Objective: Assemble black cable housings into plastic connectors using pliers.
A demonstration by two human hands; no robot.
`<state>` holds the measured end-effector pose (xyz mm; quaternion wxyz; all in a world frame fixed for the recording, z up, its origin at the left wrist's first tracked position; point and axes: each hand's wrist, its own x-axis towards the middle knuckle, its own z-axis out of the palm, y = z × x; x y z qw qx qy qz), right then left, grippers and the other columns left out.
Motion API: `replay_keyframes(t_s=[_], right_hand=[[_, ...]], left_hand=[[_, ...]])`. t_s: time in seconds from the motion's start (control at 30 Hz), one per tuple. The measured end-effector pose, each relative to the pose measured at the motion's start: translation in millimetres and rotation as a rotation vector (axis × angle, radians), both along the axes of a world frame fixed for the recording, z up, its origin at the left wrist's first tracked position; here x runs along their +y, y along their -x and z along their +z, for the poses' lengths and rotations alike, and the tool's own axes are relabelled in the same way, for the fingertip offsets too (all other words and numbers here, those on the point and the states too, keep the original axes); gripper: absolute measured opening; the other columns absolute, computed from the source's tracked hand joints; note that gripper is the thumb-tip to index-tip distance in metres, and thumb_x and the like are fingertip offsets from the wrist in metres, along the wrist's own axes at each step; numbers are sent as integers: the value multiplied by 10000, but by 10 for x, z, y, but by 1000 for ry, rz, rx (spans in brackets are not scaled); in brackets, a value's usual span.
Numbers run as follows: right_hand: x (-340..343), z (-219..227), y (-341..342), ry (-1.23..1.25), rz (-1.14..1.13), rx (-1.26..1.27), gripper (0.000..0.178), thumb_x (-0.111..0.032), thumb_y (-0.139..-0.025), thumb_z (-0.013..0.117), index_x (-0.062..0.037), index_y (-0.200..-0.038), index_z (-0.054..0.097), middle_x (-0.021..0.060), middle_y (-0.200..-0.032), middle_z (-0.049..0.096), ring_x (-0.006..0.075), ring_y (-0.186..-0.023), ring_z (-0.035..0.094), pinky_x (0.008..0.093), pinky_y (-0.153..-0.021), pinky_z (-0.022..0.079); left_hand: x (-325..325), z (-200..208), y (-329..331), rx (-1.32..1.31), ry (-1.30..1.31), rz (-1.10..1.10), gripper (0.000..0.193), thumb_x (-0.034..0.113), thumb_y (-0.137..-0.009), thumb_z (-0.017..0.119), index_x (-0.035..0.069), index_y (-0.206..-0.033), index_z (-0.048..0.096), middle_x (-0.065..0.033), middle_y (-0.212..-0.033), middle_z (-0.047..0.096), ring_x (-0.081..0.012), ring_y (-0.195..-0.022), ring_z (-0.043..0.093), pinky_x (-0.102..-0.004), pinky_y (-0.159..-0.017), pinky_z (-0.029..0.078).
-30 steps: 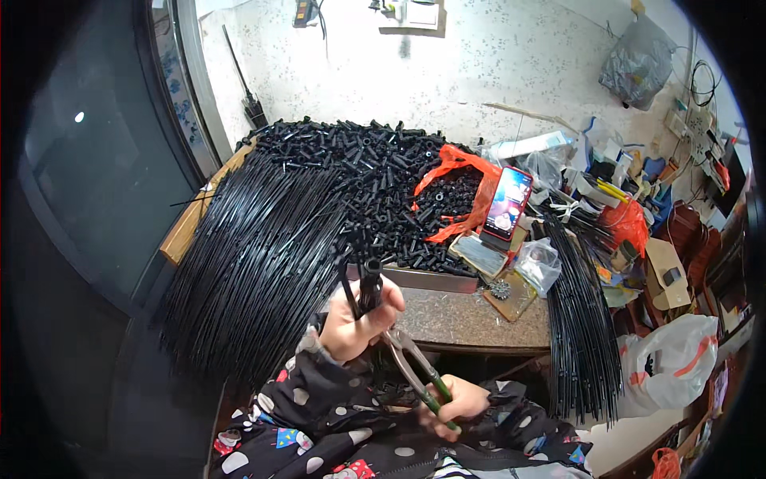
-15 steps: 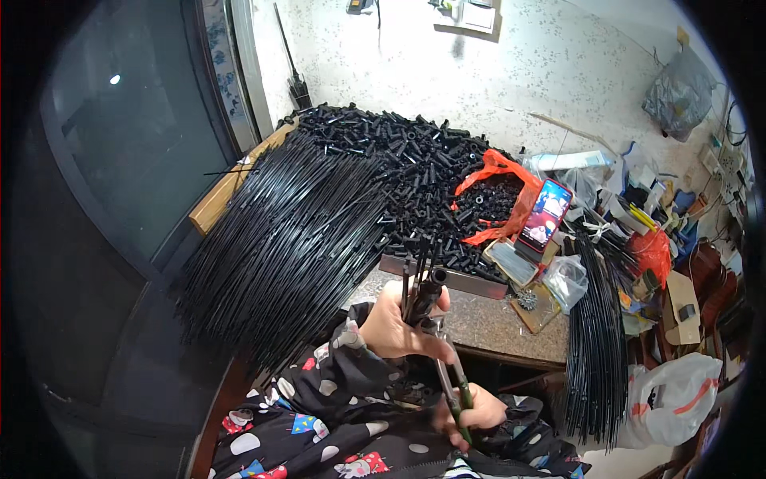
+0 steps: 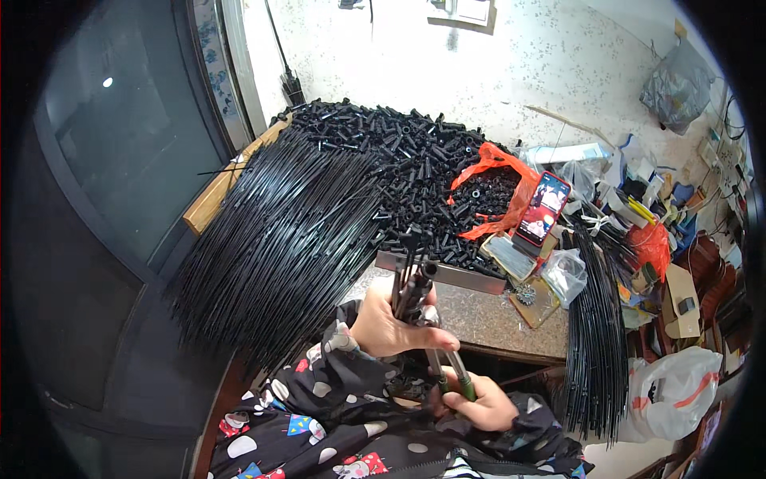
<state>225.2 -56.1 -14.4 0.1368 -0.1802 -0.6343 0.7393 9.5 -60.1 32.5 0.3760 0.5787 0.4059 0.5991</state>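
My left hand (image 3: 383, 323) is closed around a black tubular plastic part (image 3: 416, 291). Several thin black rods stick up from the same grip. Lower down, my right hand (image 3: 483, 405) grips the green handles of a pair of pliers (image 3: 467, 389). The pliers' metal shanks run up to the left hand, and its thumb lies over them. Their jaws meet the black part, but how they sit on it is hidden by the fingers. Beyond my left hand lies a large fan of long thin black rods (image 3: 271, 239).
A heap of short black tubular parts (image 3: 407, 160) covers the table's back, behind a metal strip (image 3: 455, 275). A red plastic bag (image 3: 523, 172) holds small black pieces beside a propped phone (image 3: 544, 206). Another bundle of black rods (image 3: 594, 343) hangs over the right edge, near a white bag (image 3: 674, 391).
My right hand has risen a little on the pliers, whose handles now stand slightly wider apart. My left hand has shifted slightly left, still holding the black part and rods.
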Motion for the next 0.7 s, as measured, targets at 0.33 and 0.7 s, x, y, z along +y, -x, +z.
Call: replay_keyframes(t_s=[0.33, 0.7], right_hand=[[9, -8, -46, 273, 43, 2, 437, -70, -882, 464, -57, -1293, 316, 25, -745, 483, 85, -627, 458, 232, -548, 383], [357, -435, 59, -132, -555, -249, 191, -192, -802, 607, -26, -874, 546, 20, -662, 565, 85, -546, 523, 245, -492, 434]], left_hand=[[34, -37, -217, -69, 57, 145, 281, 116, -631, 766, 55, -724, 507, 65, -610, 442, -16, -559, 401, -181, -476, 325], [301, -550, -241, -183, 138, 231, 422, 56, -618, 769, 9, -955, 520, 77, -631, 411, -11, -556, 370, -154, -518, 315]])
